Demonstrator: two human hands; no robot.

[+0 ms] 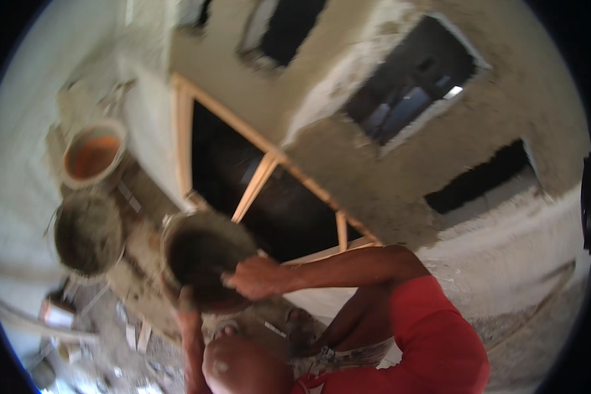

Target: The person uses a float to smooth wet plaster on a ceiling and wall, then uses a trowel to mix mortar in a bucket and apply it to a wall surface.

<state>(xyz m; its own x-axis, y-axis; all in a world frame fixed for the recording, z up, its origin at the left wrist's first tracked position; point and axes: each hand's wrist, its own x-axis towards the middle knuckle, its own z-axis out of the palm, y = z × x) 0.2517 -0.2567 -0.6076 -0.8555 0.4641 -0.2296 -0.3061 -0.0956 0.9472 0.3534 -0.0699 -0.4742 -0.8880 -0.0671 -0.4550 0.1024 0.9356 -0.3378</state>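
Note:
A mortar-crusted bucket (207, 223), dark inside, stands in the lower middle between my two hands. My left hand (186, 302) grips its near left side, fingers partly hidden. My right hand (249, 276) is closed on the right side of the rim, thumb toward the inside. Just to the left is a second bucket (88, 233) holding grey mortar, and behind that a pale bucket (95, 154) with an orange interior. My red sleeve, bare knee and feet show at the bottom.
A dirty plank platform (134, 279) carries the buckets. Beyond it lies a timber-framed dark opening (266, 164) in a plastered surface (381, 184) with other openings. A pale wall (26, 164) runs along the left, with scrap wood and rubble (138, 338) below.

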